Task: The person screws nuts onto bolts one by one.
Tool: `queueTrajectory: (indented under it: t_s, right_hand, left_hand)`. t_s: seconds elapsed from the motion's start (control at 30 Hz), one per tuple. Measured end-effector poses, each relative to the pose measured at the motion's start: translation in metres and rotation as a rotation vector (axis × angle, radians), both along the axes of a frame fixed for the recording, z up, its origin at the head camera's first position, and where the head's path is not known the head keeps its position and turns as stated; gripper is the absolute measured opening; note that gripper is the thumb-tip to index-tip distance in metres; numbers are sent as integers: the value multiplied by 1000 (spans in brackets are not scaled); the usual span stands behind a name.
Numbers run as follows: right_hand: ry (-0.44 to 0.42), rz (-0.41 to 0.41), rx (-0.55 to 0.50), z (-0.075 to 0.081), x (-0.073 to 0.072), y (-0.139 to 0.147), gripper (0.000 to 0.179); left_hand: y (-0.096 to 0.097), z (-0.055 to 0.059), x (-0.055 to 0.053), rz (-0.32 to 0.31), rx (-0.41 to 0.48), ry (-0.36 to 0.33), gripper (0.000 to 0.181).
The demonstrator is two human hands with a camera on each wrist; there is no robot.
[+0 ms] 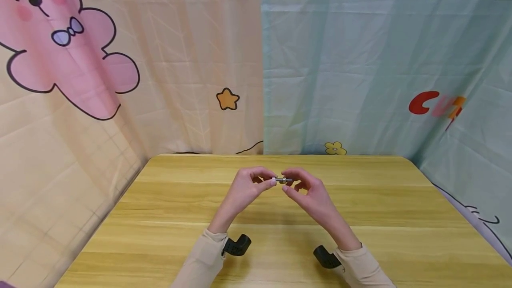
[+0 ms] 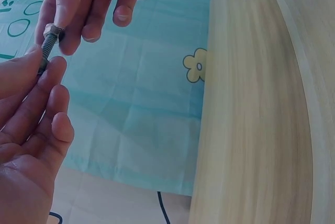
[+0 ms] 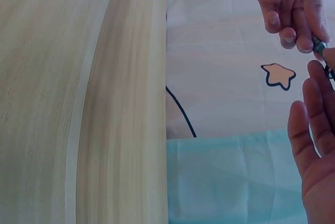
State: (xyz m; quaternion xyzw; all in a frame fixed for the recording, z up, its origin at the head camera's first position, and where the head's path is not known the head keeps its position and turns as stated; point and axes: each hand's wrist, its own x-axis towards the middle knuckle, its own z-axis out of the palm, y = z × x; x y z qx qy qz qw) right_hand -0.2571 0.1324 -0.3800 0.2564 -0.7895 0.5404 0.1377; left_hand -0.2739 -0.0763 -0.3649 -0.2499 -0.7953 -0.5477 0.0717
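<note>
Left hand (image 1: 249, 186): there's the pinch, thumb and fingers clamped on one end of the threaded bolt (image 2: 48, 45)
Right hand (image 1: 310, 192): thumb and forefinger curve about the hex piece (image 2: 52, 28) on that bolt; whether they squeeze it, I cannot tell
Bolt position: up above the wooden table (image 1: 280, 252), crosswise between both hands
Backdrop: peach curtain (image 1: 180, 79) meets teal curtain (image 1: 304, 79) beyond the far edge

bolt (image 1: 283, 180) between left grip (image 1: 246, 187) and right grip (image 1: 313, 193), seemingly above table (image 1: 176, 212)
</note>
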Motion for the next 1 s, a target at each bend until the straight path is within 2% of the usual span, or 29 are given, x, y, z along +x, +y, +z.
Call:
queueTrajectory:
  t_s: [0.23, 0.4, 0.57, 0.73, 0.87, 1.0]
  right_hand:
    - [14, -17, -13, -1, 0, 1, 20]
    - [-10, -31, -12, -1, 1, 1, 19]
    - [-73, -36, -20, 0, 2, -2, 20]
    - [-158, -52, -25, 1, 3, -3, 28]
    - [-121, -64, 11, 1, 2, -3, 31]
    - [-49, -19, 29, 1, -1, -2, 36]
  left_hand:
    - [-1, 1, 0, -13, 4, 11, 7]
    - [1, 3, 1, -3, 0, -2, 8]
    - [3, 5, 2, 14, -5, -23, 9]
    - [3, 5, 2, 18, -5, -37, 9]
    - [2, 3, 2, 15, -11, -24, 8]
    - [1, 2, 2, 2, -9, -2, 7]
